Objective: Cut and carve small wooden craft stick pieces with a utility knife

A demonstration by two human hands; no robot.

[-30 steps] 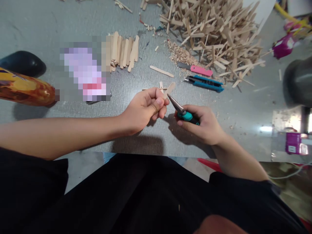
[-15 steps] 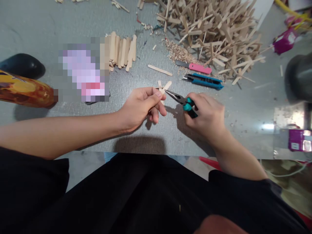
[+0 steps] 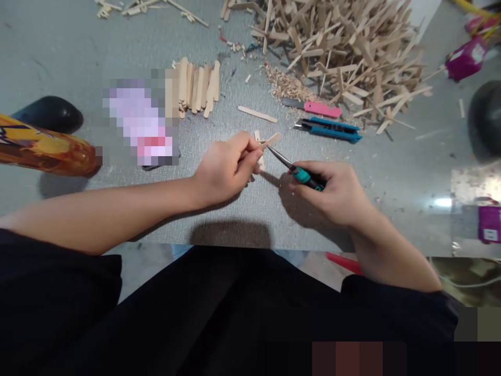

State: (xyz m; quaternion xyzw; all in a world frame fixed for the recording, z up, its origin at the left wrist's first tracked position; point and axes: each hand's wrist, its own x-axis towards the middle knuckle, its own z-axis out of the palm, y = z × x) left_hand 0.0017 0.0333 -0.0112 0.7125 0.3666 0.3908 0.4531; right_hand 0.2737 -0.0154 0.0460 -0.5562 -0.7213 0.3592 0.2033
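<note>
Between the thumb and fingers of my left hand [image 3: 230,162] is a pale wooden stick [image 3: 272,140], its rounded end pointing up and to the right. My right hand [image 3: 332,188] is wrapped round needle-nose pliers [image 3: 303,175] with teal and black handles. The pliers' narrow tip meets the stick close to my left fingertips; whether the jaws grip it I cannot tell. Another wooden stick [image 3: 257,136] shows just behind my left fingers, partly hidden by them. A loose stick [image 3: 257,114] lies flat on the table beyond my hands.
A blue utility knife [image 3: 331,130] and a pink cutter [image 3: 323,109] lie by wood shavings [image 3: 287,83]. Behind them rises a heap of crossed sticks [image 3: 336,42]. A row of sticks [image 3: 199,86], a blurred-out phone [image 3: 141,122], a dark mouse [image 3: 55,114] and a bottle [image 3: 47,149] are left.
The pliers have turned edge-on and their handles have come together. My left fingers have curled in, and the held stick has tilted. The whole view has shifted slightly.
</note>
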